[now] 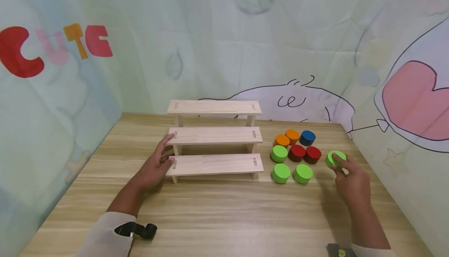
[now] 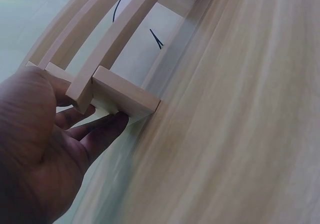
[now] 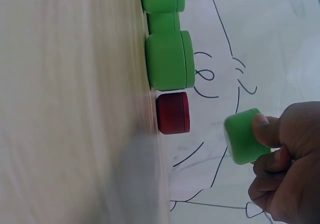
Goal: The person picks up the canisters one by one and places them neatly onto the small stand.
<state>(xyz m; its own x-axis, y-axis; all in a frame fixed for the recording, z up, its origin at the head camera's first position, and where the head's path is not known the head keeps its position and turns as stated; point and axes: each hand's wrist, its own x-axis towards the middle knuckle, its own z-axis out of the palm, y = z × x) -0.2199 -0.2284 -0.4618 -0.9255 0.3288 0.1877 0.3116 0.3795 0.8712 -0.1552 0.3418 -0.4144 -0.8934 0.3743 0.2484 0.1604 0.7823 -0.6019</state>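
A three-tier wooden stand (image 1: 214,163) of pale planks sits on the table, rising in steps toward the back. My left hand (image 1: 153,169) grips its left end, with fingertips at the middle and lowest tiers. In the left wrist view, the fingers of my left hand (image 2: 65,134) lie against the stand's side support (image 2: 125,94). Off to the right, my right hand (image 1: 354,183) pinches a green round block (image 1: 334,157) between thumb and fingers. The right wrist view shows this green block (image 3: 244,136) raised off the table.
Left of my right hand stand several more round blocks: green ones (image 1: 281,173), two red ones (image 1: 297,153), two orange ones (image 1: 292,136) and a blue one (image 1: 307,137). Printed cloth walls (image 1: 210,54) border the wooden table (image 1: 217,218) at the back and sides.
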